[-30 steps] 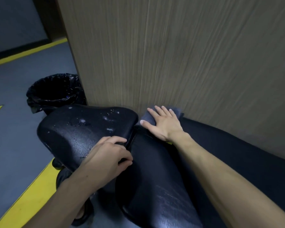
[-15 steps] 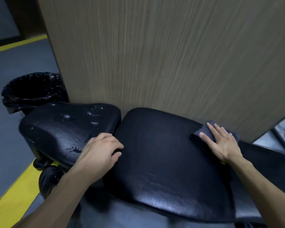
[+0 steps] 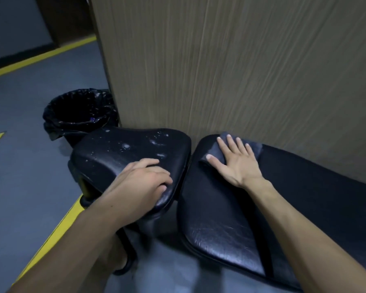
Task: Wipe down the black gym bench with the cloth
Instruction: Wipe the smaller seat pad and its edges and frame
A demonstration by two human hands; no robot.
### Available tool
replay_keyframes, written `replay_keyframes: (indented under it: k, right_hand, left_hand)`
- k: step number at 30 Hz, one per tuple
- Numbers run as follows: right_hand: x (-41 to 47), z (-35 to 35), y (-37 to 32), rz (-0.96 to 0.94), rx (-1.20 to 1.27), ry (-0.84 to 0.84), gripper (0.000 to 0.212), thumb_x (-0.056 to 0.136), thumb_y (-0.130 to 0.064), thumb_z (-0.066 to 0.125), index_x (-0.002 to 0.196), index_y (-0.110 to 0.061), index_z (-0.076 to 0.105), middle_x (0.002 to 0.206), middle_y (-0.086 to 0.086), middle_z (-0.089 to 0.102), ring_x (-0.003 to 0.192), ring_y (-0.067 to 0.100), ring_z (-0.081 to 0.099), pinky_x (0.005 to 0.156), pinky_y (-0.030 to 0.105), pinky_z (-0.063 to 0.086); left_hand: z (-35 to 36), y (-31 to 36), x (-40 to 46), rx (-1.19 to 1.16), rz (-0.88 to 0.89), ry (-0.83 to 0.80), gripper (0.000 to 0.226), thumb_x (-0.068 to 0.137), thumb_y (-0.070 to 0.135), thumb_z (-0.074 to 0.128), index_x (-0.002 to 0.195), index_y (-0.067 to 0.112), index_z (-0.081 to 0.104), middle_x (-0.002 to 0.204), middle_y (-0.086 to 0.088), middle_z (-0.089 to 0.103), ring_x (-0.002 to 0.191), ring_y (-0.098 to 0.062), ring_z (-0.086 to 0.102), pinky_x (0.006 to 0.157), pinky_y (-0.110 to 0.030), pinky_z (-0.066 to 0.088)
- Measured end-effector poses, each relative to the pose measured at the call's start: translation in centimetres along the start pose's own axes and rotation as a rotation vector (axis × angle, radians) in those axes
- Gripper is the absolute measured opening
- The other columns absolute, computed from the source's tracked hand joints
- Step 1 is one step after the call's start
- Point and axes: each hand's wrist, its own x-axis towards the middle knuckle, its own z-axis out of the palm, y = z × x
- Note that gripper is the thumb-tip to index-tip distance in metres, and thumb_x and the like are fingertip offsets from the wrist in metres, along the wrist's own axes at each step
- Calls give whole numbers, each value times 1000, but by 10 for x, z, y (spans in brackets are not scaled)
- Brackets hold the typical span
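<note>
- The bench has two black pads: the seat (image 3: 123, 153) on the left and the backrest (image 3: 220, 208) on the right, with a narrow gap between them.
- The far ends of both pads stand against a wood panel (image 3: 230, 70).
- The seat carries water drops (image 3: 126, 146) on its far part; the backrest looks shiny and has fine creases near its close edge.
- The cloth (image 3: 218, 148), dark grey, lies on the far left corner of the backrest, just beside the gap and near the panel.
- My right hand (image 3: 237, 163) lies flat on the cloth, fingers straight and spread, the thumb pointing to the left; it presses the cloth on the pad and does not curl around it.
- A part of the cloth shows past the fingertips and to the right of the hand.
- My left hand (image 3: 144, 182) rests on the near right corner of the seat, and its fingers bend over the edge of the pad toward the gap, so it grips the seat.
- Both forearms are bare and come in from the bottom of the view.
- Under the seat I see a dark frame (image 3: 127, 246), but its shape is not clear.
- A bin (image 3: 78, 113) with a black bag stands on the floor behind the seat, at the corner of the panel.
- The floor (image 3: 19, 166) is grey with yellow lines (image 3: 51, 235); one line passes below the seat at the left.
</note>
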Motion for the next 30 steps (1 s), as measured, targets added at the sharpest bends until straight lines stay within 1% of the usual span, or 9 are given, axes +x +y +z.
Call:
replay_keyframes:
  k: [3, 7, 12, 15, 19, 21, 24, 27, 30]
  right_hand:
    - [-10, 2, -10, -48, 28, -6, 97, 79, -87, 5, 161, -34, 3, 170, -3, -7, 156, 20, -10, 125, 42, -8]
    - [-31, 2, -23, -55, 34, -13, 94, 82, -86, 8, 161, -36, 1, 169, -4, -8, 155, 17, -14, 126, 42, -7]
    - [-71, 12, -65, -20, 42, 19, 97, 78, -87, 1, 161, -35, 0, 169, -4, -10, 155, 19, -15, 125, 43, -8]
    - [-101, 20, -103, -7, 48, 47, 96, 81, -88, 6, 161, -34, 2, 169, -4, -10, 155, 20, -15, 125, 43, -9]
    - [-132, 28, -137, 30, 26, 72, 103, 74, -89, -1, 161, -35, 1, 169, -4, -10, 155, 19, -16, 126, 43, -6]
    - [-143, 31, -145, 69, 2, 72, 100, 78, -91, 3, 161, -35, -1, 169, -5, -11, 155, 19, -17, 125, 43, -6]
    - [-150, 31, -162, 135, -8, 75, 96, 84, -88, 13, 161, -33, -4, 168, -5, -14, 154, 19, -20, 124, 41, -11]
    - [-150, 27, -176, 161, 6, 77, 101, 80, -87, 5, 161, -28, -7, 167, -4, -16, 153, 18, -22, 124, 38, -14]
    - [-148, 27, -179, 139, -11, 61, 95, 88, -83, 11, 160, -25, -10, 168, -3, -15, 151, 16, -24, 124, 38, -13]
  left_hand:
    - [-10, -25, 4, 13, 12, -1, 37, 96, 41, 40, 121, 42, 68, 129, 33, 58, 141, 0, 32, 109, -22, 21]
    - [-26, -51, 8, 21, 33, 23, 25, 101, 32, 53, 118, 41, 70, 123, 33, 61, 135, -2, 40, 111, -31, 34]
    - [-41, -70, 21, 9, 109, 16, 25, 98, 25, 59, 115, 37, 72, 116, 31, 62, 127, -6, 49, 109, -41, 42]
    - [-46, -77, 26, 2, 153, 34, 25, 98, 23, 60, 117, 34, 72, 119, 22, 67, 125, -8, 52, 110, -39, 42]
    - [-54, -90, 26, -10, 190, 6, 24, 98, 24, 59, 118, 33, 71, 120, 18, 68, 125, -10, 52, 109, -38, 42]
    - [-56, -100, 23, -14, 177, -17, 24, 99, 26, 59, 119, 34, 70, 122, 18, 68, 126, -10, 51, 109, -40, 42]
    - [-61, -112, 16, -31, 162, -25, 25, 100, 27, 58, 120, 35, 70, 122, 18, 67, 126, -10, 50, 108, -37, 42]
    - [-69, -121, 8, -46, 137, -12, 25, 101, 25, 56, 120, 34, 70, 121, 17, 68, 124, -12, 51, 106, -36, 43]
    - [-76, -128, -2, -46, 105, -11, 26, 101, 23, 55, 119, 33, 71, 121, 15, 68, 124, -14, 52, 107, -39, 43]
